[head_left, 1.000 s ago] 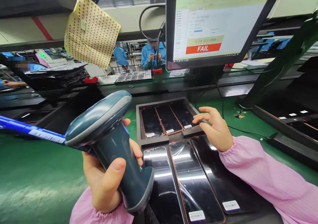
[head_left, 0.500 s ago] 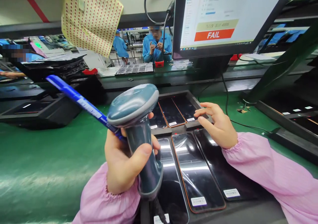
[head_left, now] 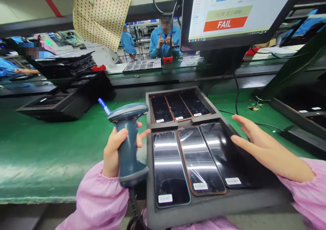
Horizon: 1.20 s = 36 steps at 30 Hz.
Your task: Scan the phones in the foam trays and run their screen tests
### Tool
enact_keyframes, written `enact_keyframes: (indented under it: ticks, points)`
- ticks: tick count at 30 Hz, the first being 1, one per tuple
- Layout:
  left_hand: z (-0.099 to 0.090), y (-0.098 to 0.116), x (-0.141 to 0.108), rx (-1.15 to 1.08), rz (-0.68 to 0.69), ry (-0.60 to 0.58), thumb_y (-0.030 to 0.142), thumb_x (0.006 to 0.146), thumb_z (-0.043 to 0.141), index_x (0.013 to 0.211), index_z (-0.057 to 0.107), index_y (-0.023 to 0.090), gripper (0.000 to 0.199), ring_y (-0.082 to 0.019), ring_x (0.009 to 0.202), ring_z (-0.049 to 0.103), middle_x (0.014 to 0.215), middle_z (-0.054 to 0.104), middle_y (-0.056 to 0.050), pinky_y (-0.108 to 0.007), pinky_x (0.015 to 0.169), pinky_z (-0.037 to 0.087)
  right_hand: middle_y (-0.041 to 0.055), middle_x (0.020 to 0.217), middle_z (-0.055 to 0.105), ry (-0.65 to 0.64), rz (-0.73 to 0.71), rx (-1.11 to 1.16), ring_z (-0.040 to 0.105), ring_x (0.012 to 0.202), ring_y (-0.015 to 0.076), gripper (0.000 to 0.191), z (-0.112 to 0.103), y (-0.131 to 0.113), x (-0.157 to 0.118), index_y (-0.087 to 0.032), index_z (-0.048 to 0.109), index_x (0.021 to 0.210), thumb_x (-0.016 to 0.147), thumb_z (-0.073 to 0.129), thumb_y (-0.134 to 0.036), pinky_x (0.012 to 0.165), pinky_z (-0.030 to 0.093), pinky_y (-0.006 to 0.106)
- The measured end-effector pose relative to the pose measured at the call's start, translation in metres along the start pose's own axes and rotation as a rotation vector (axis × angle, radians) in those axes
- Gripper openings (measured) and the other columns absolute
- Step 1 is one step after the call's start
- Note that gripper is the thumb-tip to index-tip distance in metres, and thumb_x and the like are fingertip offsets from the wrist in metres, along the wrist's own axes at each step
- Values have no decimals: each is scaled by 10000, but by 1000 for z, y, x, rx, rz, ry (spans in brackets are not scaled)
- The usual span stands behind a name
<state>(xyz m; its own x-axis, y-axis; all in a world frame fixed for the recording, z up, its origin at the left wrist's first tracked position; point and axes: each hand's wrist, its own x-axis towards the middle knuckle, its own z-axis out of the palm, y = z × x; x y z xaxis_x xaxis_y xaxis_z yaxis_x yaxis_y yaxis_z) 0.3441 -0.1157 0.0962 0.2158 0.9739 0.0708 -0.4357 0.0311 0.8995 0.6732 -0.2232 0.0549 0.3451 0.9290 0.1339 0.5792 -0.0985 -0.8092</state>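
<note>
Altogether, six phones (head_left: 171, 169) in tray (head_left: 166, 217)

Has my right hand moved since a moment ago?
Yes, rightward relative to the tray: your right hand is now clear of the back right phone.

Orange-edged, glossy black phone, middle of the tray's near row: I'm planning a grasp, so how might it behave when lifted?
The orange-edged black phone is probably stiff: it looks like a thin, flat slab. Its glossy face, showing bright reflections, may be slippery. Lying flat, it seems unlikely to roll.
</note>
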Motion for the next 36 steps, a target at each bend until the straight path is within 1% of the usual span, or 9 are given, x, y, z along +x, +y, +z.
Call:
enact_keyframes:
  ticks: [4, 6, 10, 14, 17, 20, 23, 28, 36]
  points:
    - [46, -6, -15, 114, 52, -148, 418, 696, 663, 950, 549, 189, 361, -113, 501, 585, 904, 655, -36, -435, 788, 533, 84, 1294, 530, -439, -137, 493, 515, 1167, 275, 628, 31, -69, -5, -310, 449, 1275, 712, 666, -484, 931, 483, 459]
    - [68, -9, -23, 197, 64, -228, 413, 720, 655, 950, 535, 198, 337, -162, 648, 634, 928, 650, -50, -405, 773, 537, 71, 1242, 569, -594, -140, 682, 580, 1085, 259, 693, 49, -103, -9, -304, 441, 1272, 657, 727, -446, 832, 547, 416]
    - [83, -1, -39, 284, 46, -313, 352, 758, 630, 842, 527, 205, 198, -217, 876, 626, 967, 623, -54, -380, 763, 535, 23, 818, 684, -595, -11, 766, 671, 773, 223, 381, 56, -134, -18, -225, 626, 971, 640, 734, -381, 704, 573, 369]
    - [57, 15, -45, 174, 190, -121, 207, 678, 700, 783, 488, 205, 236, -189, 800, 642, 951, 615, -33, -363, 731, 531, 3, 575, 627, -494, 283, 724, 589, 437, 193, 317, 17, -131, -34, -246, 638, 805, 538, 736, -385, 416, 522, 340]
    - [25, 10, -37, 129, 389, 60, 167, 685, 651, 730, 448, 207, 212, -84, 497, 536, 701, 580, 33, -252, 528, 473, -3, 566, 616, -313, 521, 667, 540, 362, 145, 277, -16, -136, -50, -257, 645, 755, 498, 683, -354, 329, 470, 273]
    - [0, -15, -23, 200, 304, 157, 171, 631, 649, 701, 403, 217, 260, -67, 442, 435, 588, 493, 75, -216, 445, 380, -19, 440, 564, -456, 775, 568, 523, 351, 84, 192, -34, -147, -66, -200, 657, 712, 660, 542, -346, 350, 427, 154]
    - [-11, -43, -13, 432, 225, 187, 242, 588, 685, 726, 424, 208, 298, -95, 616, 500, 696, 511, 51, -271, 645, 439, 1, 402, 563, -624, 949, 555, 537, 353, 66, 309, -31, -146, -82, -132, 636, 660, 762, 466, -369, 359, 395, 101]
    - [-13, -65, -11, 659, 38, 181, 368, 531, 735, 887, 453, 192, 487, -205, 975, 523, 961, 510, -33, -394, 918, 387, 41, 405, 560, -616, 1041, 627, 519, 313, 98, 330, -12, -133, -104, -135, 601, 597, 724, 466, -409, 312, 395, 139]
    - [-11, -68, -13, 643, -61, 187, 306, 537, 744, 939, 405, 200, 537, -237, 1098, 516, 1156, 496, -93, -412, 956, 391, 57, 430, 564, -601, 1095, 600, 531, 328, 125, 310, -3, -132, -102, -136, 568, 624, 750, 430, -384, 317, 421, 171]
